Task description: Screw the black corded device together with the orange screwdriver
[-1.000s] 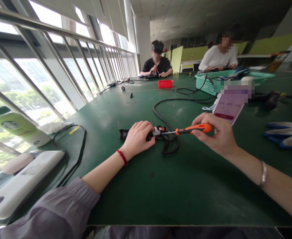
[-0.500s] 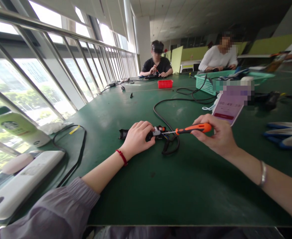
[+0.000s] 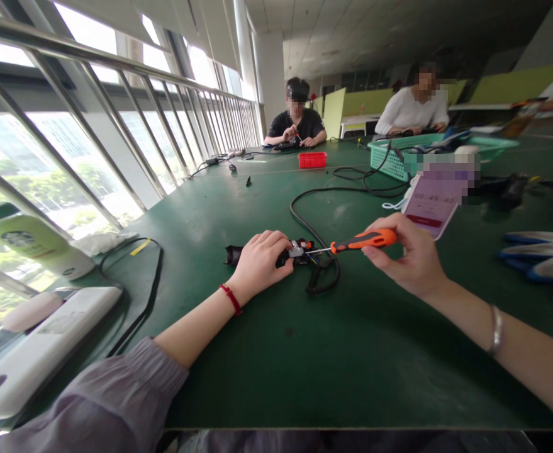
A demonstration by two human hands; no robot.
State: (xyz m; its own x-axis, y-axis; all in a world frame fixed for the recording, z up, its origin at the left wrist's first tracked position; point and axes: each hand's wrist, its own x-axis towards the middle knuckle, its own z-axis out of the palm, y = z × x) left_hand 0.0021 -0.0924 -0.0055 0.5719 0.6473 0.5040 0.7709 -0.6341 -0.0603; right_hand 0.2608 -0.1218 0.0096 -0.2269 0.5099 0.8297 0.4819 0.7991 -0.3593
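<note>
A black corded device (image 3: pixel 233 254) with its inner parts and wires exposed at one end lies on the green table (image 3: pixel 276 377). My left hand (image 3: pixel 264 257) is wrapped over its middle and presses it down. In my right hand (image 3: pixel 411 258) is an orange and black screwdriver (image 3: pixel 363 240), held level by the handle. Its thin shaft points left, and the tip meets the exposed end near the wires; the exact contact spot is too small to make out. A black cable (image 3: pixel 299 200) loops around behind the device.
A phone (image 3: pixel 430 204) leans behind my right hand, before a green basket (image 3: pixel 389 160). Gloves (image 3: pixel 540 255) lie right. A red tray (image 3: pixel 312 160) stands farther back. At left are a bottle (image 3: pixel 35 242) and a white power bank (image 3: pixel 50 346). Other people sit across the table.
The screwdriver and my right hand have shifted very slightly left and up. My left hand keeps its hold on the device.
</note>
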